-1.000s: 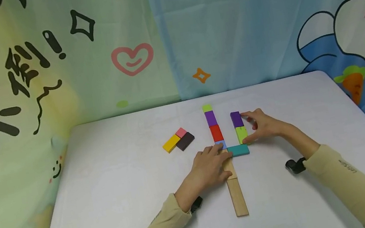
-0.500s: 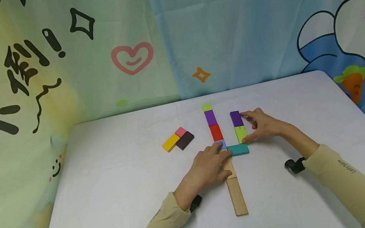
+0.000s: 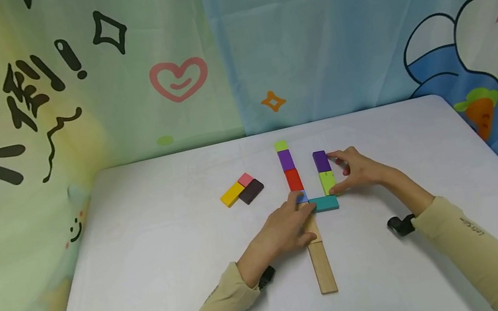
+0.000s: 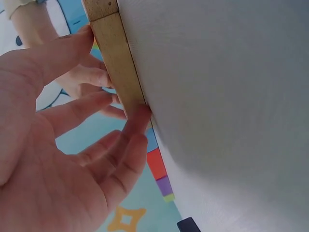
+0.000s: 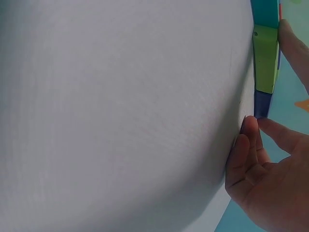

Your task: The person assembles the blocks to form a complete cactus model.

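My left hand (image 3: 279,230) lies over a row of flat blocks. Its thumb and fingers grip the sides of a wooden block (image 4: 116,58), with a finger reaching the light blue block (image 3: 304,198). Beyond follow red (image 3: 293,180), purple (image 3: 286,160) and lime (image 3: 280,145) blocks. A teal block (image 3: 326,203) juts rightward from the row. Above its right end stands a short column, a lime block (image 3: 327,180) below a dark purple block (image 3: 321,161). My right hand (image 3: 361,169) spans this pair, thumb at the lime block's lower end, fingertip at the purple block's far end.
A second wooden block (image 3: 322,267) continues the row toward me. Left of the row lie a yellow block (image 3: 233,194), a pink block (image 3: 245,179) and a dark brown block (image 3: 251,191), all touching. A printed curtain (image 3: 306,28) hangs behind the white table (image 3: 148,262).
One left-hand finger has bent up near the light blue block, and the others have drawn together slightly. My right hand and the blocks stay where they were.
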`<state>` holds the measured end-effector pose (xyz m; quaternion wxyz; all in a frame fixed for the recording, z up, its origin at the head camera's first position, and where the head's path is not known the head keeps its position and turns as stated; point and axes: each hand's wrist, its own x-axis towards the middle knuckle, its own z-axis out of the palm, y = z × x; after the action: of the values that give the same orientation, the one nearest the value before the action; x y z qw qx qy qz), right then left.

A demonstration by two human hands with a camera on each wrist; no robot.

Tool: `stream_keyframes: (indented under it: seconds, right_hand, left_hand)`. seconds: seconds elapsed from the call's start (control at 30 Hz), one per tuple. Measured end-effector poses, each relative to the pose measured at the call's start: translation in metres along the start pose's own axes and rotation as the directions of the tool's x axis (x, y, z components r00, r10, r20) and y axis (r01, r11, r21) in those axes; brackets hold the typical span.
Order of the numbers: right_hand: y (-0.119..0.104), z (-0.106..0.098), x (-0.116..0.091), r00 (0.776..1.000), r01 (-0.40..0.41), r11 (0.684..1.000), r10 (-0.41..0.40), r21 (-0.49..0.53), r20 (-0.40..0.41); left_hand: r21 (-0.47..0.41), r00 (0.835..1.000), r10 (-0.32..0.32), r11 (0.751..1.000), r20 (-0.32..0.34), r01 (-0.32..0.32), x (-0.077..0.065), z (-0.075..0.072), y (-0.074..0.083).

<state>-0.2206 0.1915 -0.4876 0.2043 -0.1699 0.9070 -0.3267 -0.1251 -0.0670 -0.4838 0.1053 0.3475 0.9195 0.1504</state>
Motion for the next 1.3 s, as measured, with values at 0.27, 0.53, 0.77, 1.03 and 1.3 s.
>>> stream_keyframes:
  seconds: [0.27,0.53,0.77,1.03,1.3]
  right_hand:
    - [0.0002,0.0004,0.0017,1.000,0.007,1.000,-0.007,-0.006,0.000]
    - [-0.0006,-0.0008,0.0013,1.000,0.011,1.000,-0.011,-0.008,-0.001]
    - [0.0003,-0.0012,0.0019,1.000,0.009,1.000,-0.009,-0.001,-0.006]
    - [0.0008,-0.0010,0.0020,1.000,0.002,1.000,-0.002,0.001,0.010]
    - [-0.0003,-0.0012,0.0023,1.000,0.005,1.000,-0.005,-0.001,0.022]
  left_hand:
    - [-0.026,0.999,0.034,0.999,0.006,-0.033,-0.0006,0.0017,-0.0017]
    - [-0.027,0.999,0.049,0.998,0.000,-0.049,0.0001,0.0003,-0.0029]
    - [-0.008,0.998,0.059,0.998,0.002,-0.059,0.0014,0.0012,-0.0020]
    - [0.021,0.999,0.046,0.999,0.013,-0.046,0.0013,0.0031,-0.0005]
    - [0.020,0.999,0.028,0.999,0.021,-0.028,0.0000,0.0021,0.0012]
